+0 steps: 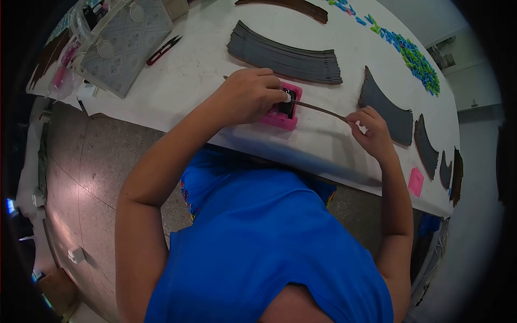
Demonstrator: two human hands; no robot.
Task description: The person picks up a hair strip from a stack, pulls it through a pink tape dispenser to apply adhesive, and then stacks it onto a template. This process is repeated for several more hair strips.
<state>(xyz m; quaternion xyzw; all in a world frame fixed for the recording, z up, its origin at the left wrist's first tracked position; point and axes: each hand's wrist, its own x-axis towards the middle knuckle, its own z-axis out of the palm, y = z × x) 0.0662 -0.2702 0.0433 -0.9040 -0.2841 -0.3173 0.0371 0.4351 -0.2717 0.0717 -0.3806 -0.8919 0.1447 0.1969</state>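
Observation:
A thin dark brown strip [323, 111] stretches between my two hands above the near side of the table. My left hand [250, 97] is closed, pinching the strip at a pink block [281, 123] with a black part [287, 109] set in it. Something small and white shows at its fingertips; I cannot make out what it is. My right hand [371, 132] pinches the strip's other end between thumb and fingers, to the right of the block. Just beyond my left hand lies a curved row of grey strips [283, 56], side by side.
More curved grey strips [385, 110] fan out at right, near a small pink piece [416, 182]. Many blue and green small pieces [412, 56] lie at the far right. Red-and-black snips [163, 50] and a grey patterned case [121, 51] are at left, on the white table [188, 64].

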